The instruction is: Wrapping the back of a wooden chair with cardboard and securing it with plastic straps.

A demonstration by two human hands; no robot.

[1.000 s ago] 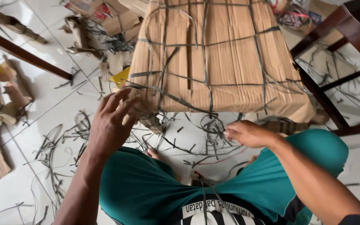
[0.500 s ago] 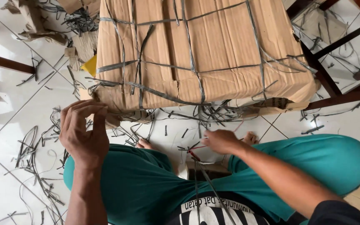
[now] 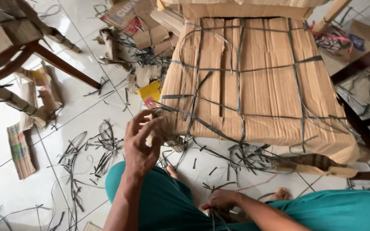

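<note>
A large cardboard-wrapped bundle (image 3: 258,81), tied with grey plastic straps, stands on the white tiled floor in front of me. My left hand (image 3: 140,143) is raised at its near left corner, fingers spread, touching a strap there; it grips nothing that I can see. My right hand (image 3: 220,199) is low between my knees, fingers closed on a bunch of grey straps (image 3: 214,218) with a red-tipped thing poking out beside it. My legs in teal trousers (image 3: 172,205) frame the bottom of the view, with bare toes showing.
Cut grey strap pieces (image 3: 91,149) litter the tiles. Torn cardboard scraps (image 3: 133,25) lie at the back left, a yellow piece (image 3: 150,92) beside the bundle. Dark wooden furniture legs (image 3: 61,64) stand at left and a dark wooden frame (image 3: 365,128) at right.
My right hand dropped from the floor near the bundle down between my knees. My left hand opened its fingers at the bundle's corner. The view shifted so the bundle sits further right.
</note>
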